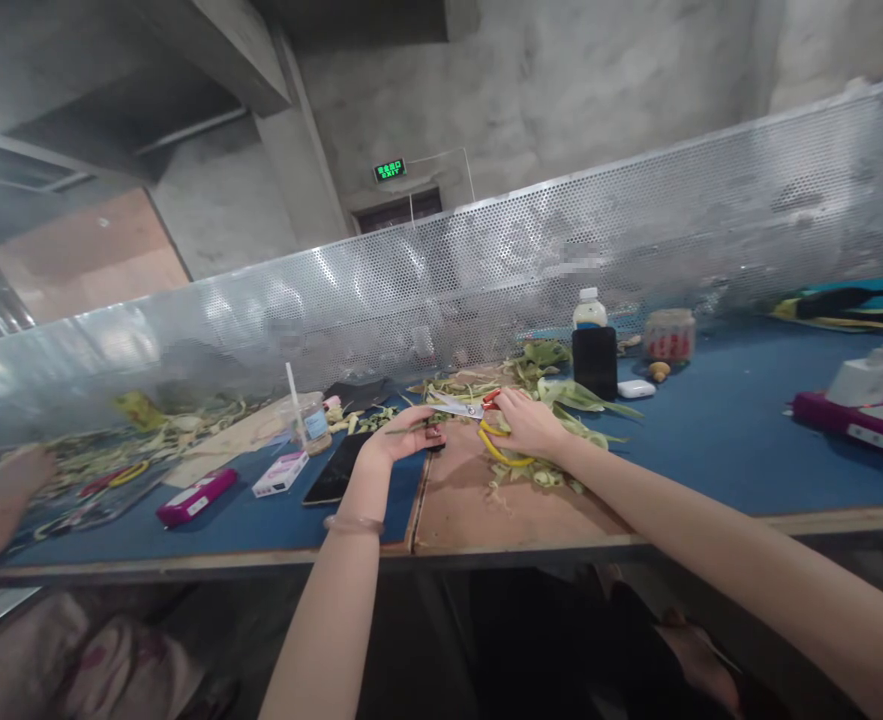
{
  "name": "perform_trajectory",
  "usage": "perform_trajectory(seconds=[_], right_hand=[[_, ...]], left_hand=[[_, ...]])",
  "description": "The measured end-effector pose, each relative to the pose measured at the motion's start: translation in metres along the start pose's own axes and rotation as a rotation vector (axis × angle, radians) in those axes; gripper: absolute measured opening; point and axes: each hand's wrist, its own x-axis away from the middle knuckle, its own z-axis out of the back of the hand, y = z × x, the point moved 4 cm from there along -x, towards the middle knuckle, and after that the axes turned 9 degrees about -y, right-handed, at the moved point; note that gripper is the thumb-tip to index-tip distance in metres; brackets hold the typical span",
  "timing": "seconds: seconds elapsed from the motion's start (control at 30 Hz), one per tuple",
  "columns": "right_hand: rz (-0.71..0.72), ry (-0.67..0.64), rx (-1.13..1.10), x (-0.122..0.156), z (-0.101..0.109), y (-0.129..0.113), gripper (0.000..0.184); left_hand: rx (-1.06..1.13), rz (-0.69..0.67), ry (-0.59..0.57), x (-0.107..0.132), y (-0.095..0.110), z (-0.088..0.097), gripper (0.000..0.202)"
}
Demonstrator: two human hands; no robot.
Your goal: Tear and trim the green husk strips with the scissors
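Observation:
My right hand (527, 422) is wrapped round the red and yellow handles of a pair of scissors (457, 406). The blades are spread and point left, towards my left hand (405, 433). Fingers bent, my left hand grips what looks like a thin green plant strip (402, 430) just below the blade tips; its full shape is partly hidden. Under and behind the hands, pale green leaf scraps (553, 478) lie on a brown board (478, 520). More long leaves (587, 398) are heaped behind my right hand.
Left of my hands are a black tablet-like slab (334, 470), a small box (280, 474) and a cup with a straw (313, 425). A bottle (589, 308), black phone-like panel (595, 363) and jar (670, 335) stand back right. Another person's hand (17, 480) is far left.

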Motion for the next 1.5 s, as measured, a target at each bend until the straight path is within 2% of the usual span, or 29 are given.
perform_trajectory(seconds=[0.33, 0.63, 0.93, 1.17, 1.33, 1.5], right_hand=[[0.032, -0.032, 0.027, 0.000, 0.002, -0.004, 0.044], [0.017, -0.095, 0.028, 0.000, 0.003, -0.005, 0.044], [0.029, -0.115, 0.046, 0.000, 0.004, -0.006, 0.044], [0.082, -0.089, 0.055, 0.000, 0.004, -0.007, 0.041], [0.062, -0.122, 0.063, 0.000, 0.003, -0.007, 0.040], [0.067, -0.106, 0.074, 0.001, 0.004, -0.008, 0.040]], left_hand=[[-0.054, 0.060, -0.015, -0.001, 0.001, -0.007, 0.015], [-0.087, 0.053, 0.041, 0.003, 0.002, -0.015, 0.012], [-0.099, 0.066, 0.082, 0.001, 0.001, -0.011, 0.005], [-0.118, 0.026, 0.076, 0.002, 0.001, -0.008, 0.004], [-0.105, 0.039, 0.085, 0.000, 0.000, 0.001, 0.004], [-0.124, 0.030, 0.064, 0.001, 0.000, -0.001, 0.001]])
